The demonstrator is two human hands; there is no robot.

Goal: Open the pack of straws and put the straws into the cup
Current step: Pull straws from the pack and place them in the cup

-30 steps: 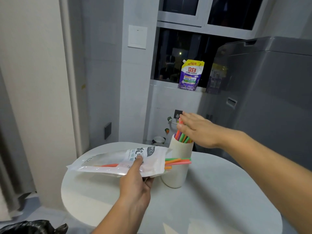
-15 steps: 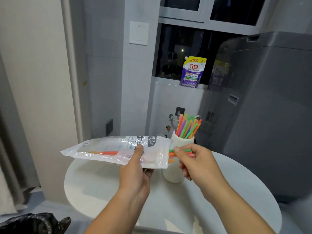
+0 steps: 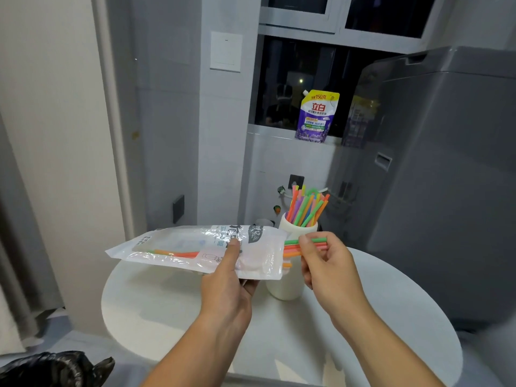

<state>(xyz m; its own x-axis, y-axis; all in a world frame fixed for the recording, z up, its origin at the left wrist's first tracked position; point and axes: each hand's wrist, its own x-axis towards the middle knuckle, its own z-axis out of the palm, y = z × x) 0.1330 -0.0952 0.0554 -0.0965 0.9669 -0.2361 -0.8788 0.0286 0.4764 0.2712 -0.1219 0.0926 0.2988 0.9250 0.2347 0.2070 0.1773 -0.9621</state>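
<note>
Head view: clear straw pack (image 3: 195, 247) nearly flat, few straws (image 3: 290, 248) sticking out.

One head-worn camera looks forward and down from close above the round tabletop (image 3: 363, 317), facing its far edge and the window (image 3: 307, 79).

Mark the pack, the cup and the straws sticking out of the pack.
pack (image 3: 181, 241), head view, clear front face.
cup (image 3: 284, 289), head view, lower wall.
protruding straws (image 3: 291, 249), head view, shafts just outside the pack mouth.
</note>
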